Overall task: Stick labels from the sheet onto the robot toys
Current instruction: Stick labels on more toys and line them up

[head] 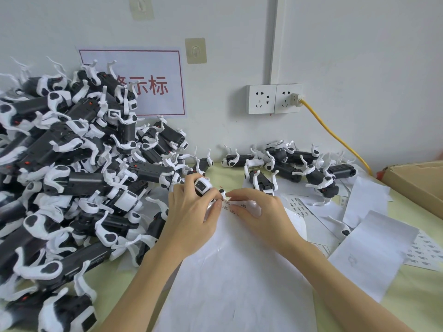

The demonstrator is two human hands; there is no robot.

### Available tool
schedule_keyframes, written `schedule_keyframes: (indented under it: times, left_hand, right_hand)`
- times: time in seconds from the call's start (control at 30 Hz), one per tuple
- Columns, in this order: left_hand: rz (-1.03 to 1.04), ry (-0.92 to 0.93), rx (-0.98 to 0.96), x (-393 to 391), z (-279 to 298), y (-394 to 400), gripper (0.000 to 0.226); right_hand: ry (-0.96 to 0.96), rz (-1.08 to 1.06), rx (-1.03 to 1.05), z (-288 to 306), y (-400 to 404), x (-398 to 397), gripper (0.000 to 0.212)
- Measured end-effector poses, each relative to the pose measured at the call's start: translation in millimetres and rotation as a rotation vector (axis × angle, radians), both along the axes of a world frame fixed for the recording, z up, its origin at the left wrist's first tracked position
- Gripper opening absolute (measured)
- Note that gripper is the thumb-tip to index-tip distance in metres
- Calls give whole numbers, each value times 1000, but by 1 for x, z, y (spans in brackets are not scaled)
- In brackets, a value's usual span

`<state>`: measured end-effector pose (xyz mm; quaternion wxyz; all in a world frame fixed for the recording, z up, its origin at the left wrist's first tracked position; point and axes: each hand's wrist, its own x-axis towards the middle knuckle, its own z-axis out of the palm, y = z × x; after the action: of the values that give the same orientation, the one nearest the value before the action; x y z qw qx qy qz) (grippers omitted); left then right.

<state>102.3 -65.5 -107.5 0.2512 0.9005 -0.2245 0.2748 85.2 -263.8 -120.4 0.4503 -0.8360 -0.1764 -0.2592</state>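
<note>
Nearest us, the label sheet lies on the table, nearly bare; a few labels remain at its far edge. Our right hand pinches at those labels; whether one is lifted, we cannot tell. Our left hand grips one robot toy just beside the sheet's edge. Left, a large toy pile looks unlabelled, in our judgement. Beyond, a smaller toy group sits by the wall, likely done. Most work remains.
</note>
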Motion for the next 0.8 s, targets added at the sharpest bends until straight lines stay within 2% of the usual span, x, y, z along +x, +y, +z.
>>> schedule_keyframes:
  times: [0.27, 0.4, 0.57, 0.7, 0.8]
  left_hand:
    - [1, 0, 16, 1, -1, 0, 21]
    - [-3, -3, 11, 1, -1, 1, 19]
    - [-3, -2, 11, 0, 1, 0, 20]
    - [7, 6, 6, -1, 1, 0, 22]
    - [44, 42, -64, 1, 3, 0, 33]
  right_hand:
    - [-9, 18, -6, 3, -1, -2, 19]
    - [45, 21, 28, 3, 1, -4, 24]
    - [25, 3, -11, 3, 2, -3, 16]
    - [58, 44, 80, 5, 1, -5, 15]
    - [43, 77, 222, 12, 1, -5, 13]
